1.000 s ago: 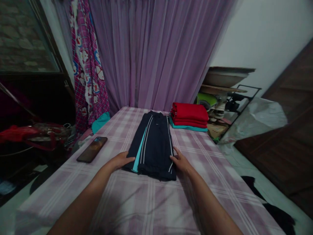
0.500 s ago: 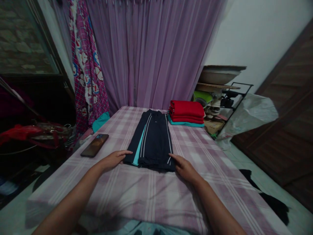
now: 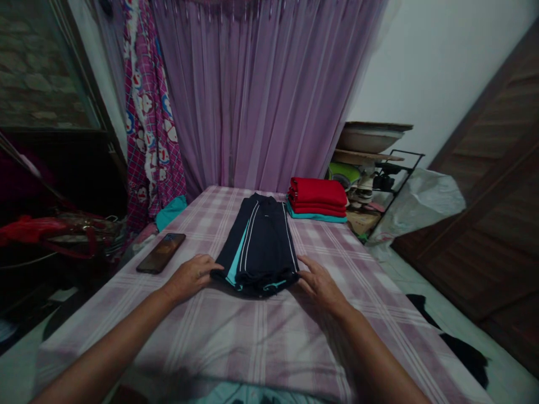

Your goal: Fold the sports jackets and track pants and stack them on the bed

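Note:
A folded navy shirt [image 3: 269,241] with white piping and a turquoise strip lies lengthwise on the bed-like surface, its collar at the far end. My left hand [image 3: 197,275] pinches its near left corner. At the near right corner, my right hand [image 3: 318,283] has thumb and fingers closed on the fabric. The near edge is raised a little and curls up, so turquoise shows underneath. Beyond it to the right sits a stack of folded red cloths [image 3: 319,192] with a turquoise one at the bottom.
A phone [image 3: 162,253] lies left of the shirt on the plaid sheet [image 3: 236,342]. Purple curtains [image 3: 261,101] hang behind. On the right stand a rack with basins [image 3: 370,138] and a white plastic bag [image 3: 425,202]. Dark cloth [image 3: 465,356] lies on the floor.
Both hands have shifted to the shirt's near corners and gripped them. Its near edge has lifted and curled, where it lay flat before. The camera has tilted slightly.

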A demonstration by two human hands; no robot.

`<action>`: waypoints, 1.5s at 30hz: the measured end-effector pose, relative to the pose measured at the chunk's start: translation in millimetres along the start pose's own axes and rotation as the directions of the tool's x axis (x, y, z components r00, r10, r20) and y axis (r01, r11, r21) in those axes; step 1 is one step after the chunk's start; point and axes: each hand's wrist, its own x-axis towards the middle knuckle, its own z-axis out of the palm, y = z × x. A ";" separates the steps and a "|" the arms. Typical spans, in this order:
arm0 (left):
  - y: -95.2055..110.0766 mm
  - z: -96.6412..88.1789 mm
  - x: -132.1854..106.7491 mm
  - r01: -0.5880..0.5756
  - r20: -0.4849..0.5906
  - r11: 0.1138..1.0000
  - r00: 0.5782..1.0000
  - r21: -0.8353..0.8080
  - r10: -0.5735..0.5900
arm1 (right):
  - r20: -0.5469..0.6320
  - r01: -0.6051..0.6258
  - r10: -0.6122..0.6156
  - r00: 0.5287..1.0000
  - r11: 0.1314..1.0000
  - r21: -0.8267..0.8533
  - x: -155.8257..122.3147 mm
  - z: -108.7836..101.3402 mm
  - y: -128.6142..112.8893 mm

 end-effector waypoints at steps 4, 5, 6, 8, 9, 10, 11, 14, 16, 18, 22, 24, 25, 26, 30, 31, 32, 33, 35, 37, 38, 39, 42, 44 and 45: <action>12.4 -22.9 -9.9 -0.049 -0.078 0.997 0.996 -0.060 0.044 | 0.045 0.052 -0.060 0.997 0.987 0.151 -7.4 -29.9 -9.8; 14.7 -27.2 -8.8 -0.047 -0.081 0.993 0.996 -0.105 0.039 | 0.075 0.048 -0.066 0.995 0.975 0.216 -6.8 -36.9 -12.0; 16.3 -30.4 -5.3 -0.033 -0.076 0.987 0.997 -0.160 0.021 | 0.104 0.034 -0.066 0.992 0.959 0.281 -4.0 -42.9 -13.3; 16.2 -33.1 10.6 0.031 -0.075 0.959 0.996 -0.283 -0.054 | 0.141 -0.016 -0.042 0.989 0.922 0.387 9.5 -50.5 -11.6; 14.3 -32.7 22.9 0.070 -0.094 0.937 0.990 -0.343 -0.108 | 0.142 -0.046 -0.015 0.990 0.908 0.416 20.4 -51.7 -8.5; 11.3 -31.5 37.7 0.106 -0.124 0.911 0.978 -0.398 -0.168 | 0.131 -0.077 0.022 0.991 0.900 0.428 33.7 -51.3 -4.2; 7.2 -29.6 54.5 0.134 -0.162 0.886 0.960 -0.443 -0.227 | 0.115 -0.118 0.075 0.991 0.897 0.425 49.1 -49.3 0.9; -9.8 -22.1 109.6 0.253 -0.230 0.811 0.877 -0.527 -0.423 | 0.073 -0.355 0.350 0.934 0.887 0.295 100.0 -34.7 16.0; -23.6 -14.8 143.4 0.367 -0.217 0.749 0.804 -0.551 -0.553 | 0.031 -0.550 0.552 0.833 0.821 0.151 129.2 -18.7 23.0; -37.7 -3.4 169.1 0.446 -0.187 0.694 0.750 -0.565 -0.634 | -0.006 -0.673 0.674 0.739 0.738 0.052 148.2 1.1 27.3; -60.2 33.0 187.5 0.482 -0.077 0.619 0.748 -0.620 -0.659 | 0.002 -0.767 0.767 0.642 0.642 -0.015 155.3 39.0 32.6; -67.1 52.0 182.9 0.482 -0.050 0.591 0.746 -0.647 -0.664 | 0.007 -0.782 0.783 0.622 0.622 -0.037 151.5 49.9 34.8; -69.7 59.8 179.1 0.478 -0.053 0.584 0.742 -0.656 -0.668 | 0.004 -0.785 0.786 0.618 0.617 -0.043 149.7 52.8 35.6; -71.9 66.1 175.3 0.466 -0.066 0.585 0.743 -0.664 -0.666 | -0.006 -0.787 0.788 0.616 0.615 -0.047 148.4 54.3 36.4; -78.5 77.2 169.0 0.395 -0.119 0.656 0.795 -0.643 -0.595 | -0.078 -0.784 0.780 0.620 0.616 -0.078 146.8 55.3 38.5; -79.4 77.4 170.2 0.416 -0.117 0.690 0.803 -0.592 -0.585 | -0.069 -0.783 0.781 0.621 0.615 -0.094 146.6 55.6 39.2; -79.7 76.9 172.0 0.452 -0.107 0.718 0.804 -0.530 -0.585 | -0.047 -0.781 0.781 0.622 0.615 -0.109 146.2 55.7 40.1; -79.2 75.6 173.9 0.493 -0.095 0.731 0.796 -0.472 -0.598 | -0.017 -0.779 0.784 0.621 0.615 -0.121 145.8 55.2 41.2; -74.3 70.9 176.4 0.577 -0.082 0.735 0.765 -0.356 -0.639 | 0.024 -0.780 0.789 0.614 0.612 -0.134 145.1 51.5 43.4; -62.9 63.6 175.4 0.635 -0.113 0.747 0.742 -0.195 -0.661 | -0.005 -0.769 0.775 0.632 0.626 -0.126 145.9 43.5 43.6; -54.7 59.7 173.8 0.640 -0.147 0.763 0.749 -0.093 -0.646 | -0.041 -0.748 0.750 0.661 0.653 -0.115 147.1 38.9 42.2; -45.2 56.1 172.0 0.617 -0.187 0.787 0.774 0.005 -0.605 | -0.084 -0.707 0.702 0.708 0.701 -0.100 148.8 34.9 39.3; -15.3 53.4 168.5 0.383 -0.264 0.905 0.907 0.187 -0.329 | -0.174 -0.441 0.423 0.889 0.894 -0.079 156.1 33.6 22.8; -1.7 61.7 169.9 0.202 -0.223 0.951 0.963 0.236 -0.150 | -0.117 -0.262 0.250 0.961 0.960 -0.099 159.7 44.8 9.2; 1.4 68.6 171.4 0.151 -0.173 0.960 0.979 0.234 -0.112 | -0.054 -0.215 0.210 0.976 0.970 -0.111 160.6 53.0 3.2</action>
